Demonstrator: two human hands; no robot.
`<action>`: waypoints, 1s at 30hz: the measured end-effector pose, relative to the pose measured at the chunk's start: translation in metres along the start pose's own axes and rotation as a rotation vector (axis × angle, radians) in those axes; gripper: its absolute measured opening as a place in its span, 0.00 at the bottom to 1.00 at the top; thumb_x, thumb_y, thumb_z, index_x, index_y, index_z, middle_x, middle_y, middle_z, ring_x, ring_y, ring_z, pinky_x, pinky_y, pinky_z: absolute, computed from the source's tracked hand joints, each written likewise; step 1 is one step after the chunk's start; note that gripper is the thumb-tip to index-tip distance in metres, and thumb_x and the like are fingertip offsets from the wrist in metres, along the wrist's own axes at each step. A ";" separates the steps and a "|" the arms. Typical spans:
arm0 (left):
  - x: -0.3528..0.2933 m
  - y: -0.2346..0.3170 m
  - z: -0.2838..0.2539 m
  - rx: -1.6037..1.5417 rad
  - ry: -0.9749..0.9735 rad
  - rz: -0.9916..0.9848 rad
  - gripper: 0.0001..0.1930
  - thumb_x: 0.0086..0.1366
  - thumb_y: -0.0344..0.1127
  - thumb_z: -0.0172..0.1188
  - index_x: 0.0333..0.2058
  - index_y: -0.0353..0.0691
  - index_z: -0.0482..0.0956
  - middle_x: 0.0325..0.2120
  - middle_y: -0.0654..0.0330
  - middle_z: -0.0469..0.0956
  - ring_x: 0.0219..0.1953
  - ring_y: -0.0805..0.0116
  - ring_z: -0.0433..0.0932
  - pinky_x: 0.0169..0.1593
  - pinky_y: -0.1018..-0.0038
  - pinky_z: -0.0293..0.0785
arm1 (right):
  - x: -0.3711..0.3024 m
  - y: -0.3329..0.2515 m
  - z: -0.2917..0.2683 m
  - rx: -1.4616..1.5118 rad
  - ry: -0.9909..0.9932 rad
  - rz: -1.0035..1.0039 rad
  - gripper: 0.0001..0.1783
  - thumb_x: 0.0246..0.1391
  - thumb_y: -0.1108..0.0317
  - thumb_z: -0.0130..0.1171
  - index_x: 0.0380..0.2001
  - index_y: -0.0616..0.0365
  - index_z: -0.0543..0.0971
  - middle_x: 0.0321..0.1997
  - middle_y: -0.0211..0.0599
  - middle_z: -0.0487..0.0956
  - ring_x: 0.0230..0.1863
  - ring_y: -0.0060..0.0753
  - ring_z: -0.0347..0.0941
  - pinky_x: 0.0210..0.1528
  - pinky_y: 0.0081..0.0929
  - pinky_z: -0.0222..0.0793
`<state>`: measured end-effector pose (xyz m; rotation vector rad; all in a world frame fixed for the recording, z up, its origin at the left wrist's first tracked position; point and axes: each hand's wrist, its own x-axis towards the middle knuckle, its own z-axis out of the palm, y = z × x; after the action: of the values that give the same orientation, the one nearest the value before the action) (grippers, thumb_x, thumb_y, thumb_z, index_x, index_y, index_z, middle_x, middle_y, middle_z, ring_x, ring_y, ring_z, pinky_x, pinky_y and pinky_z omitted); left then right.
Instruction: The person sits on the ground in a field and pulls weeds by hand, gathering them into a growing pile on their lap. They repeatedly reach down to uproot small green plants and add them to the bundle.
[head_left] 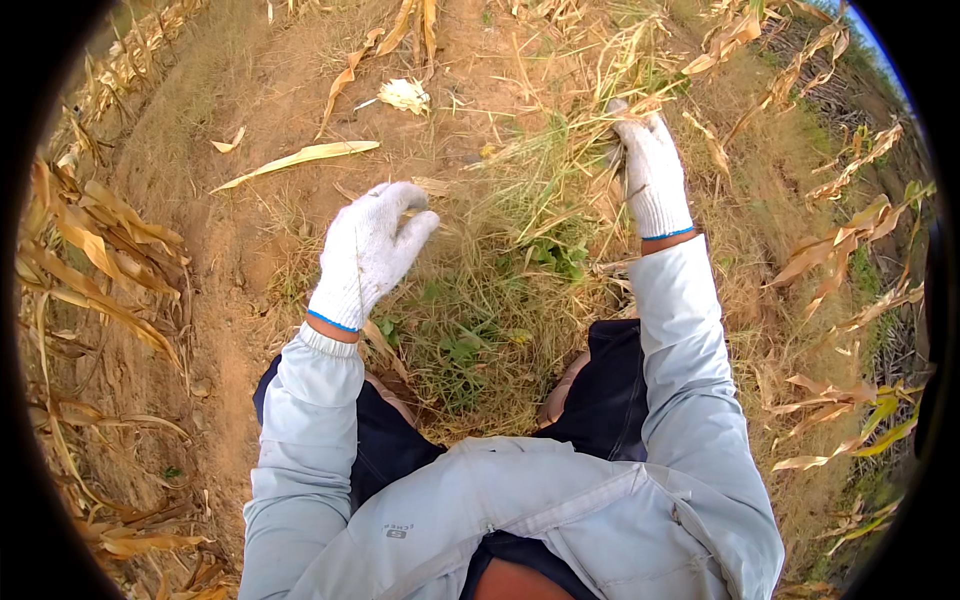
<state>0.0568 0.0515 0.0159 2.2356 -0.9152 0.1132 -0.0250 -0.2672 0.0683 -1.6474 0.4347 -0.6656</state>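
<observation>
Both my hands wear white knit gloves with blue-edged cuffs. My left hand [370,240] hovers over the ground left of the middle, holding nothing, its thumb and curled fingers apart. Farther off to the right, my right hand [645,155] is closed around a bunch of dry grass [575,160]. Long yellow-green stalks spread from that fist to the left and upward; its fingertips are partly hidden by the stalks. Below the bunch, low green weeds [555,258] and matted dry grass [460,350] cover the ground between my feet.
Dried corn plants [120,265] line the left side, and more dry corn leaves [850,240] hang along the right. On the brown soil ahead lie a long pale leaf [300,163] and a pale corn husk [405,96]. My shoes [565,388] stand close by.
</observation>
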 end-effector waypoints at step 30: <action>0.026 0.000 0.037 -0.813 0.075 -0.304 0.13 0.76 0.36 0.56 0.50 0.32 0.77 0.25 0.67 0.71 0.31 0.73 0.77 0.43 0.71 0.81 | 0.031 0.088 -0.135 -0.783 0.394 -0.022 0.18 0.62 0.54 0.61 0.45 0.57 0.83 0.36 0.46 0.86 0.38 0.41 0.83 0.42 0.37 0.76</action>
<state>0.0695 0.0123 -0.0033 1.5603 -0.4442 -0.2700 -0.0804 -0.4057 0.0000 -2.2531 1.0620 -0.9081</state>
